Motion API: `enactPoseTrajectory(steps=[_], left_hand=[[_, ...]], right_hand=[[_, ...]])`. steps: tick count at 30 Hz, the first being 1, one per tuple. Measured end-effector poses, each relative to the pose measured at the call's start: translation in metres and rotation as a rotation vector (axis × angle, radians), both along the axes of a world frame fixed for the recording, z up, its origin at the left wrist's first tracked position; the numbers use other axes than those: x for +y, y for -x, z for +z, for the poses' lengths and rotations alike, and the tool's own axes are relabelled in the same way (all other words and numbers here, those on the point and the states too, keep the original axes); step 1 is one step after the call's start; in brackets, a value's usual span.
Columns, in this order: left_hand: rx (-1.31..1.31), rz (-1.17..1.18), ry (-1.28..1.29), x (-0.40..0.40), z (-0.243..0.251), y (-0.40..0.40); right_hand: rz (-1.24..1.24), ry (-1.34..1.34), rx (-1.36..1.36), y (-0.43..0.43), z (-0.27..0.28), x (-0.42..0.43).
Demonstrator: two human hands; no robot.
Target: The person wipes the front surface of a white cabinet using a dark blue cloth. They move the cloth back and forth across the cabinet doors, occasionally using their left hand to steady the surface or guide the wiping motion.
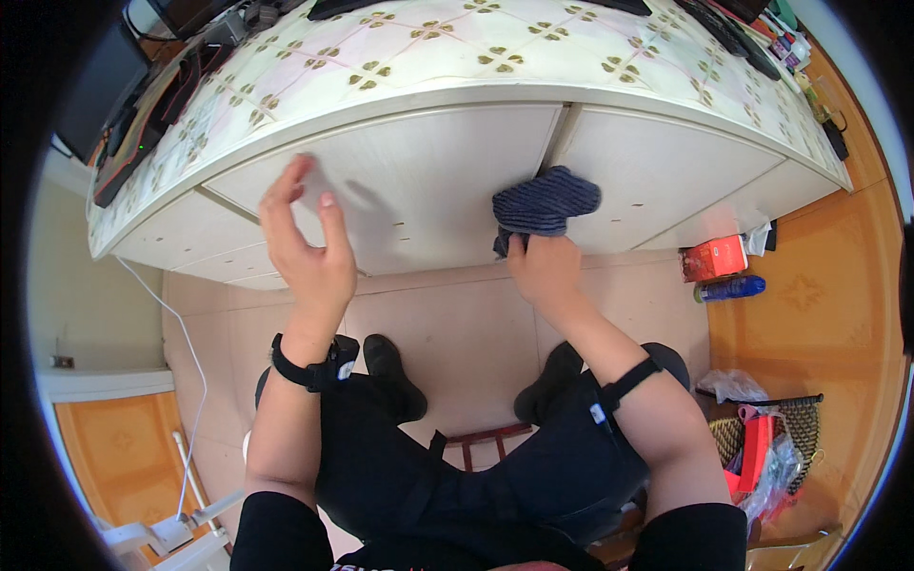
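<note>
In my right hand [546,268] is a dark blue striped cloth [546,201], bunched up and gripped at its lower end. Its folded upper part stands above my fingers, in front of the gap between two white cabinet doors. My left hand [307,243] is raised on the left side, thumb and fingers apart, with nothing in it. Behind that hand is a pale cabinet door [443,164], on which a shadow falls. Black straps circle my left wrist and my right forearm.
Above the doors runs a tabletop with a patterned cover [457,50]. A black device with red edging [150,135] lies at its left end. On the right are a red box [716,258], a blue can [732,288] and a woven basket [801,428]. A white cable [187,335] hangs left.
</note>
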State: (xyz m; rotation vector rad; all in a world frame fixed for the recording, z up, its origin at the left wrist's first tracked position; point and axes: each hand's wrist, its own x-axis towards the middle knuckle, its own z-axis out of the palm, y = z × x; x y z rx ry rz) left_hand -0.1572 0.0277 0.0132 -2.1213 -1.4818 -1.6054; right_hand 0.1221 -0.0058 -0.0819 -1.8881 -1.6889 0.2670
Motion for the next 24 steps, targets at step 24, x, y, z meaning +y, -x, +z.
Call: enactPoseTrajectory(steps=[24], left_hand=[[0.372, -0.143, -0.282, 0.004, 0.000, -0.042]], right_hand=[[-0.074, -0.539, 0.251, -0.044, 0.056, 0.012]])
